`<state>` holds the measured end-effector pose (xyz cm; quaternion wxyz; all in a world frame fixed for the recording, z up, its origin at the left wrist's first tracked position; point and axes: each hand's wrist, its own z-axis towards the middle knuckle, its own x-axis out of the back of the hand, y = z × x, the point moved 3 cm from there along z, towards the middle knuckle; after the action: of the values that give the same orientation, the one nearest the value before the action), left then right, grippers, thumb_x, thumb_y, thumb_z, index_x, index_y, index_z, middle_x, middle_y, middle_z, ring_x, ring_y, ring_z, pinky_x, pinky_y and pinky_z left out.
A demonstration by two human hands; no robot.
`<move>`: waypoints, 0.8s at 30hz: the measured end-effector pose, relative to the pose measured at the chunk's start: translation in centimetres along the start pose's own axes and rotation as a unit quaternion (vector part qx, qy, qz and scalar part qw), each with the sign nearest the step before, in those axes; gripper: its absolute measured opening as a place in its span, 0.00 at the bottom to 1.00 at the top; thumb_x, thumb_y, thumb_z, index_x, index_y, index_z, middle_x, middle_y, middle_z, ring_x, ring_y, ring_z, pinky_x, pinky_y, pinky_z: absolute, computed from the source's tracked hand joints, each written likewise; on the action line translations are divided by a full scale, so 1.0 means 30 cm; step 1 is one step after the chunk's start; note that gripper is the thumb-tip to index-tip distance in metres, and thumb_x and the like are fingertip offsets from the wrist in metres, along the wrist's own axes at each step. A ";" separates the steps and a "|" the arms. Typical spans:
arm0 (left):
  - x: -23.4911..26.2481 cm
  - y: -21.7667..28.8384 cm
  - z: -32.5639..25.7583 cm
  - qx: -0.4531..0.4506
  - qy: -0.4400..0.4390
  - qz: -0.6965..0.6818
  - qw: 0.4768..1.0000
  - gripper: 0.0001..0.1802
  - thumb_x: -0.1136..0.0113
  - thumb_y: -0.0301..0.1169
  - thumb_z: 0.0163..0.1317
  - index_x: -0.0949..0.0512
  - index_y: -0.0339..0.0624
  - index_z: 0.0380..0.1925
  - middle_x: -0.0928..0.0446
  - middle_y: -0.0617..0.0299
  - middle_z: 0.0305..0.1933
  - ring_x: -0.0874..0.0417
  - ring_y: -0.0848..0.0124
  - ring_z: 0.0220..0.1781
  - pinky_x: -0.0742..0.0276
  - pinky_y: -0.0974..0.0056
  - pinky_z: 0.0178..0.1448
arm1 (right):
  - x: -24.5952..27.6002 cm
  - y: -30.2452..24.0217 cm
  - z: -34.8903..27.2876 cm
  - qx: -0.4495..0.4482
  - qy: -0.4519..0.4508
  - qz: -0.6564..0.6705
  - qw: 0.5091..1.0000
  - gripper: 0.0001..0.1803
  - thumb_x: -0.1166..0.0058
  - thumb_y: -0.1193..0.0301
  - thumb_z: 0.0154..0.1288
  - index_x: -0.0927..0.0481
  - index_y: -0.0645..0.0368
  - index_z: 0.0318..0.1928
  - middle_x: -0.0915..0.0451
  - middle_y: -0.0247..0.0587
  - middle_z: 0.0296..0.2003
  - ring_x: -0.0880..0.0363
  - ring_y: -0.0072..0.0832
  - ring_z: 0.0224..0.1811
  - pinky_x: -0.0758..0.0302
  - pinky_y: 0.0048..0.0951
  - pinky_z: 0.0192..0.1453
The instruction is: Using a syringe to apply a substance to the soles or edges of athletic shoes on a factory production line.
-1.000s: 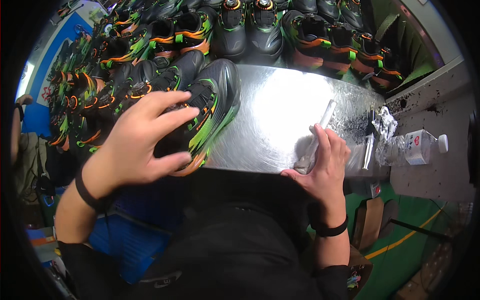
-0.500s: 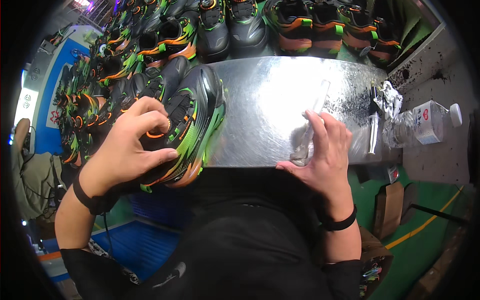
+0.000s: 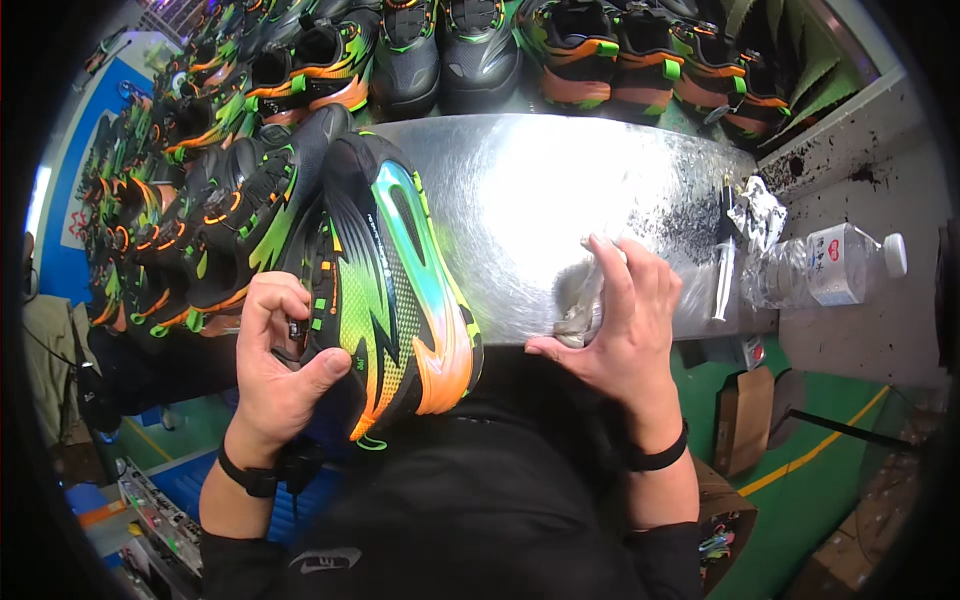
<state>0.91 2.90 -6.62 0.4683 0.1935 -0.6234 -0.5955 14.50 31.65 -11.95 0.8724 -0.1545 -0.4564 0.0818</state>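
Note:
A black, green and orange sports shoe stands tilted at the near left of the metal tabletop, its patterned side turned up and its heel towards me. My left hand is closed on its collar and tongue, thumb against the green side; some fingertips are hidden behind the shoe. My right hand is curled round a crumpled, greyish, partly see-through wad at the table's near edge. Whether this is cloth or plastic film is unclear.
Rows of similar shoes crowd the left and far side. Right of the metal tabletop lie a black-and-white pen-like tool, a crumpled white wad and a clear plastic bottle on its side. Dark specks mark the right-hand panel.
My left hand has brought the shoe towards me and turned it, showing more of its side. My right hand stays at much the same spot by the table edge. The whole view has shifted slightly.

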 end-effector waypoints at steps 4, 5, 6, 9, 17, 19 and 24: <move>-0.010 -0.011 0.001 0.005 0.003 -0.012 1.000 0.30 0.22 0.37 0.50 0.35 0.42 0.42 0.41 0.61 0.46 0.36 0.71 0.49 0.40 0.69 0.61 | -0.004 -0.004 -0.001 -0.010 -0.001 -0.016 1.000 0.54 0.31 0.36 0.41 0.31 0.50 0.67 0.30 0.47 0.53 0.31 0.42 0.52 0.39 0.42 0.59; -0.008 -0.015 0.000 -0.003 0.000 -0.001 1.000 0.31 0.21 0.37 0.49 0.35 0.42 0.42 0.41 0.61 0.46 0.36 0.71 0.48 0.39 0.69 0.60 | -0.005 -0.007 0.000 -0.008 -0.004 -0.019 1.000 0.54 0.31 0.36 0.41 0.31 0.50 0.67 0.30 0.47 0.53 0.31 0.42 0.52 0.39 0.42 0.59; -0.007 -0.019 0.000 -0.011 -0.004 0.010 1.000 0.32 0.21 0.38 0.49 0.35 0.43 0.42 0.41 0.61 0.45 0.37 0.72 0.48 0.39 0.69 0.60 | -0.006 -0.008 0.002 -0.007 -0.007 -0.017 1.000 0.55 0.30 0.37 0.40 0.31 0.50 0.67 0.30 0.47 0.53 0.31 0.42 0.53 0.39 0.42 0.59; -0.005 -0.029 0.000 -0.019 -0.008 0.023 1.000 0.32 0.21 0.38 0.48 0.36 0.43 0.41 0.41 0.61 0.45 0.37 0.71 0.48 0.39 0.69 0.59 | -0.007 -0.006 0.001 -0.008 -0.016 -0.021 1.000 0.56 0.29 0.37 0.39 0.31 0.51 0.67 0.30 0.47 0.54 0.31 0.42 0.54 0.40 0.43 0.60; -0.006 -0.027 0.004 -0.008 -0.004 -0.037 0.999 0.30 0.22 0.32 0.47 0.35 0.43 0.42 0.41 0.60 0.46 0.36 0.71 0.48 0.37 0.68 0.59 | -0.014 -0.007 0.018 0.007 -0.011 -0.015 1.000 0.56 0.28 0.38 0.38 0.31 0.53 0.67 0.29 0.47 0.53 0.31 0.44 0.55 0.39 0.44 0.60; -0.004 -0.027 0.014 -0.021 -0.003 -0.035 0.999 0.29 0.22 0.30 0.47 0.34 0.43 0.42 0.41 0.60 0.46 0.36 0.71 0.48 0.37 0.68 0.59 | -0.017 -0.011 0.014 -0.011 -0.029 -0.027 0.999 0.55 0.28 0.38 0.38 0.31 0.54 0.66 0.29 0.47 0.53 0.30 0.44 0.55 0.39 0.44 0.60; 0.059 0.107 0.111 -0.125 -0.031 0.107 0.986 0.22 0.24 0.24 0.44 0.25 0.41 0.38 0.31 0.55 0.49 0.28 0.65 0.46 0.31 0.64 0.53 | -0.007 -0.019 0.008 -0.011 -0.030 -0.019 0.999 0.54 0.28 0.38 0.39 0.30 0.55 0.64 0.29 0.47 0.52 0.30 0.45 0.54 0.39 0.44 0.59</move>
<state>-1.64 4.06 -2.54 0.5298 0.0473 -0.5758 -0.6210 14.18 31.09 -11.79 0.8579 -0.1532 -0.4861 0.0646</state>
